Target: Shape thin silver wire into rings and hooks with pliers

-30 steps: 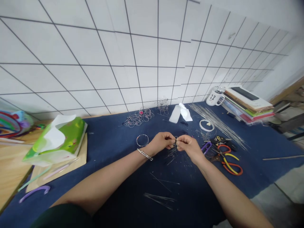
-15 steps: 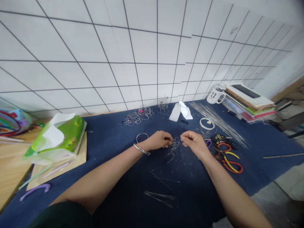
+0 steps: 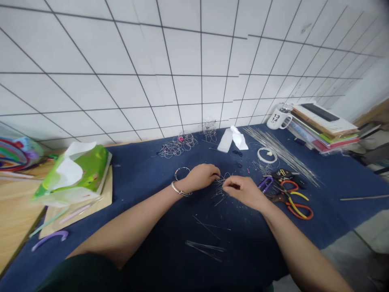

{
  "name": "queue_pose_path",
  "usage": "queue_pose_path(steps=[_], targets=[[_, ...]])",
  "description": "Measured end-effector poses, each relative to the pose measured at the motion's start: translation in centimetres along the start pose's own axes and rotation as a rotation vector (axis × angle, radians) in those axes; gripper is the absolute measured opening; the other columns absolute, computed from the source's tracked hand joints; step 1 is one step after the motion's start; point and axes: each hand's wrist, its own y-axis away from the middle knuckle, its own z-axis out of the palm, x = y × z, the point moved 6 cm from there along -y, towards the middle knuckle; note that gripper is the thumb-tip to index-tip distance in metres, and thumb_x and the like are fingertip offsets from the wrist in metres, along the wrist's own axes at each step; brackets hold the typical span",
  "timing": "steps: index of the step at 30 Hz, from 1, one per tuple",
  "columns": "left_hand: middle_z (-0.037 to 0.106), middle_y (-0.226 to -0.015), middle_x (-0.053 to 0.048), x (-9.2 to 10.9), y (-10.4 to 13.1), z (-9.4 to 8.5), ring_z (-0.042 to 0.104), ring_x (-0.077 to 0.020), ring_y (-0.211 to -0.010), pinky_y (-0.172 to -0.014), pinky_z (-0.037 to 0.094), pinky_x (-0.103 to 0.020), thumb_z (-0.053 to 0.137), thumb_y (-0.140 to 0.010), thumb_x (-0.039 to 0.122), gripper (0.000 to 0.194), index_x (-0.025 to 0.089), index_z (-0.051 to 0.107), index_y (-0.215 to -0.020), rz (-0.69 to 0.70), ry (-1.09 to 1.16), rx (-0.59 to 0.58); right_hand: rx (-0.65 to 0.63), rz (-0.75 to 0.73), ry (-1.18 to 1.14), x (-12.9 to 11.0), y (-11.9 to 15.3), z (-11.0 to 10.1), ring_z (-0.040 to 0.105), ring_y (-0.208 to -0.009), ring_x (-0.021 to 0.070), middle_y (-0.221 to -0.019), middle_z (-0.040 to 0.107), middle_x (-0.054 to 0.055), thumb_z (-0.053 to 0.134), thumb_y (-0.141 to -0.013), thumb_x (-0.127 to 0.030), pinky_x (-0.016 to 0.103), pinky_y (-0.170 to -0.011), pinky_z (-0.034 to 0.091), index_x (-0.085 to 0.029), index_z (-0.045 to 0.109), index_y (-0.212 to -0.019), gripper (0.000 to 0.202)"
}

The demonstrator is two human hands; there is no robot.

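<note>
Over the middle of the dark blue cloth, my left hand [image 3: 203,178] is closed, its fingertips pinched on the edge of a small tangle of thin silver wire [image 3: 219,190]. My right hand [image 3: 244,191] comes in from the other side, thumb and forefinger pressed together at the tangle's right edge; whatever sits between those fingertips is too small to make out. A thin beaded wire ring [image 3: 182,173] lies beside my left wrist, which wears a silver bangle [image 3: 180,190]. Nearer me, loose straight wires [image 3: 205,246] rest on the cloth.
Orange-handled pliers [image 3: 299,209], purple-handled snips [image 3: 266,184] and a white wire coil [image 3: 267,155] lie right. Behind are long wires [image 3: 282,152], a mug [image 3: 277,117], stacked books [image 3: 325,125] and coiled beaded wires [image 3: 179,145]. A green tissue pack [image 3: 91,170] stands left.
My right hand has moved left and slightly down, from just beside the wire tangle to its right edge. My left hand stays nearly in place. The view has shifted slightly.
</note>
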Motion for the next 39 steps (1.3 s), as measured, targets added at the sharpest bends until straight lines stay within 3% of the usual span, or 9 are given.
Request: queue_pose_path(steps=[6, 9, 15, 20, 22, 26, 31, 35, 39], targets=[[0.064, -0.086, -0.002, 0.7, 0.3, 0.0, 0.056, -0.0139, -0.079, -0.071, 0.039, -0.023, 0.049, -0.079, 0.025, 0.019, 0.021, 0.065, -0.086, 0.089, 0.03, -0.136, -0.372, -0.101, 0.128, -0.5, 0.8, 2.8, 0.051, -0.058, 0.0089, -0.067, 0.061, -0.003, 0.051, -0.075, -0.027, 0.02, -0.056, 0.033, -0.02, 0.063, -0.077, 0.014], [0.064, -0.084, -0.001, 1.3, 0.8, -0.2, 0.056, -0.0141, -0.077, -0.07, 0.037, -0.023, 0.05, -0.078, 0.025, 0.017, 0.022, 0.065, -0.084, 0.113, 0.083, -0.227, -0.47, -0.146, 0.174, -0.7, 1.4, 4.1, 0.051, -0.057, 0.0092, -0.065, 0.061, -0.003, 0.054, -0.074, -0.028, 0.021, -0.056, 0.033, -0.021, 0.064, -0.077, 0.013], [0.063, -0.079, 0.0, 2.2, 1.5, -1.2, 0.054, -0.0147, -0.073, -0.068, 0.034, -0.024, 0.055, -0.075, 0.026, 0.012, 0.021, 0.065, -0.078, 0.061, 0.212, -0.279, -0.45, -0.215, 0.409, -2.4, 2.5, 6.2, 0.054, -0.066, 0.0122, -0.074, 0.062, 0.0, 0.055, -0.075, -0.033, 0.022, -0.059, 0.033, -0.02, 0.061, -0.077, 0.014], [0.063, -0.08, -0.001, 3.2, 2.0, -1.9, 0.054, -0.0151, -0.072, -0.067, 0.033, -0.025, 0.056, -0.074, 0.026, 0.011, 0.021, 0.066, -0.077, 0.069, 0.262, -0.279, -0.418, -0.235, 0.589, -4.1, 3.8, 8.5, 0.056, -0.07, 0.0189, -0.08, 0.06, 0.006, 0.053, -0.066, -0.063, 0.026, -0.057, 0.036, -0.016, 0.058, -0.086, 0.052], [0.063, -0.08, -0.001, 3.6, 2.3, -2.2, 0.053, -0.0153, -0.072, -0.067, 0.033, -0.025, 0.056, -0.074, 0.026, 0.011, 0.021, 0.066, -0.077, 0.068, 0.265, -0.283, -0.406, -0.229, 0.633, -4.5, 4.4, 9.4, 0.056, -0.07, 0.0201, -0.082, 0.059, 0.008, 0.055, -0.062, -0.066, 0.027, -0.057, 0.037, -0.014, 0.056, -0.089, 0.059], [0.063, -0.078, -0.001, 4.4, 3.2, -2.8, 0.053, -0.015, -0.071, -0.067, 0.033, -0.025, 0.055, -0.075, 0.026, 0.012, 0.021, 0.065, -0.076, 0.087, 0.252, -0.274, -0.384, -0.221, 0.689, -4.9, 5.6, 10.3, 0.057, -0.071, 0.02, -0.084, 0.059, 0.009, 0.057, -0.072, -0.048, 0.027, -0.058, 0.039, -0.013, 0.055, -0.089, 0.04], [0.063, -0.078, 0.0, 4.3, 4.8, -3.1, 0.054, -0.0153, -0.072, -0.068, 0.034, -0.025, 0.057, -0.073, 0.03, 0.012, 0.021, 0.066, -0.077, 0.042, 0.312, -0.261, -0.408, -0.229, 0.659, -5.2, 6.5, 10.3, 0.057, -0.069, 0.017, -0.08, 0.059, 0.007, 0.045, -0.082, -0.024, 0.027, -0.058, 0.039, -0.014, 0.056, -0.084, 0.015], [0.063, -0.082, -0.001, 4.2, 6.5, -3.0, 0.054, -0.0149, -0.072, -0.066, 0.034, -0.024, 0.054, -0.076, 0.029, 0.015, 0.022, 0.066, -0.081, 0.065, 0.254, -0.259, -0.427, -0.269, 0.726, -5.6, 6.9, 10.8, 0.055, -0.063, 0.0164, -0.076, 0.059, 0.007, 0.044, -0.078, -0.015, 0.026, -0.054, 0.038, -0.013, 0.056, -0.082, 0.013], [0.064, -0.081, -0.001, 3.9, 8.2, -2.4, 0.056, -0.0158, -0.075, -0.07, 0.037, -0.024, 0.055, -0.075, 0.028, 0.014, 0.022, 0.066, -0.082, 0.044, 0.279, -0.237, -0.473, -0.283, 0.823, -6.1, 7.0, 11.9, 0.055, -0.064, 0.0182, -0.073, 0.059, 0.009, 0.053, -0.064, -0.01, 0.026, -0.051, 0.038, -0.01, 0.056, -0.082, 0.018]])
